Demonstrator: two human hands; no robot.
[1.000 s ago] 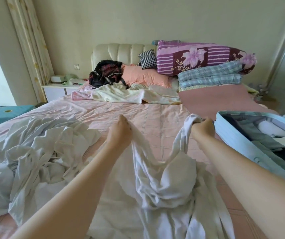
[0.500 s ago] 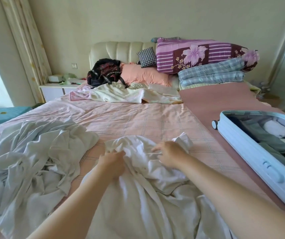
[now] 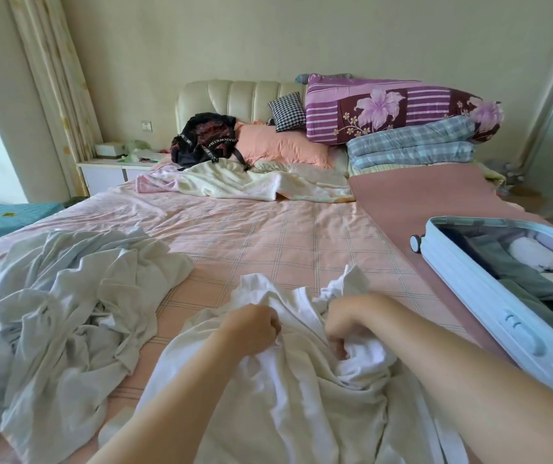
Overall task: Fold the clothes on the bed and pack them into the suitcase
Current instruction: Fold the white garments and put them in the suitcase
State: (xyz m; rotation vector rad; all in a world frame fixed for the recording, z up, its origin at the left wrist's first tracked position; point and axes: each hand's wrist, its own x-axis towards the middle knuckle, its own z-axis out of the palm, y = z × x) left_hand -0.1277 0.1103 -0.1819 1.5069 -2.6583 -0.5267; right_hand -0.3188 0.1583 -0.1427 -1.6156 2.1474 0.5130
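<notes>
A crumpled white garment (image 3: 288, 390) lies on the pink checked bed (image 3: 285, 239) right in front of me. My left hand (image 3: 251, 328) is fisted around a fold near its top edge. My right hand (image 3: 345, 323) digs its curled fingers into a bunch of the same cloth just to the right. A heap of pale grey-white clothes (image 3: 64, 313) lies at the left. The light blue suitcase (image 3: 489, 296) sits open on the bed at the right, with folded dark, grey and white clothes inside.
At the head of the bed lie a black backpack (image 3: 204, 139), a peach pillow (image 3: 281, 145), a cream blanket (image 3: 245, 182) and stacked quilts (image 3: 398, 108). A white nightstand (image 3: 107, 172) stands at the back left by the curtain.
Both hands held the garment lifted and spread apart a second ago. They have come down and closer together, and now bunch the cloth on the bed.
</notes>
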